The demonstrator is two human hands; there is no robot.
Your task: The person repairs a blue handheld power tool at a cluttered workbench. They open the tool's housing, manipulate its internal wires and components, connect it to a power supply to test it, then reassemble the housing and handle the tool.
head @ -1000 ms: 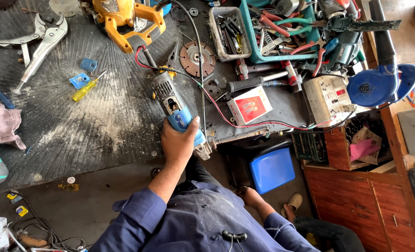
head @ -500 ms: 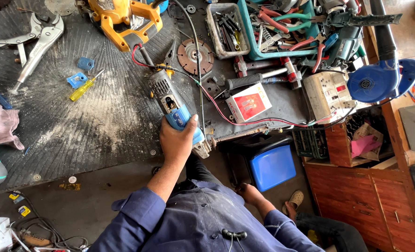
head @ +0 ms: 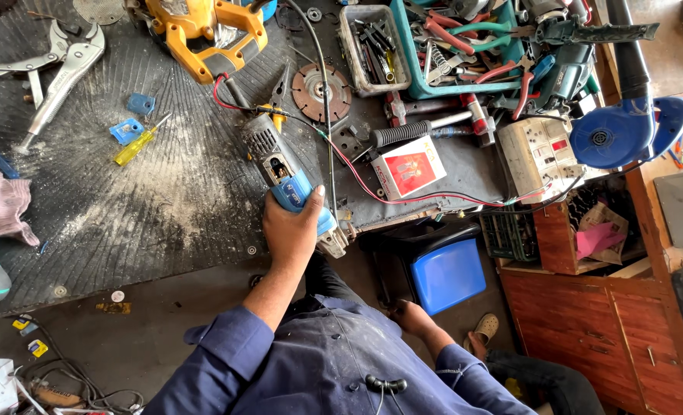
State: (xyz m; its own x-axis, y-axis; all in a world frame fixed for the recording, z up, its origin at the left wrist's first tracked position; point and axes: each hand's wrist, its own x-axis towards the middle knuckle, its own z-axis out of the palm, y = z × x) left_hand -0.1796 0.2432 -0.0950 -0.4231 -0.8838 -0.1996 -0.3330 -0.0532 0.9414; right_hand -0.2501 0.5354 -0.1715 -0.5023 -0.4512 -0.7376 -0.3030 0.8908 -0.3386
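Left hand point(head: 291, 230) is wrapped round the blue rear handle of the grinder point(head: 280, 173), fingers closed over it. The grinder lies on the worktop point(head: 149, 207) near its front edge. Its long axis runs diagonally: handle end near and right, at the hand; grey motor end far and left, pointing toward the yellow tool point(head: 207, 34). So the tool extends straight away from the hand, up and left, roughly in line with the forearm.

Right hand point(head: 407, 315) is down low, below the worktop edge near the blue stool point(head: 449, 273), well apart from the grinder. It looks loosely open and holds nothing that I can see. The left hand is clearly the nearer one.

A cutting disc point(head: 322, 92) sits just beyond the grinder's far end, a red box point(head: 410, 165) to its right. The red and black cable point(head: 372, 180) trails off right.
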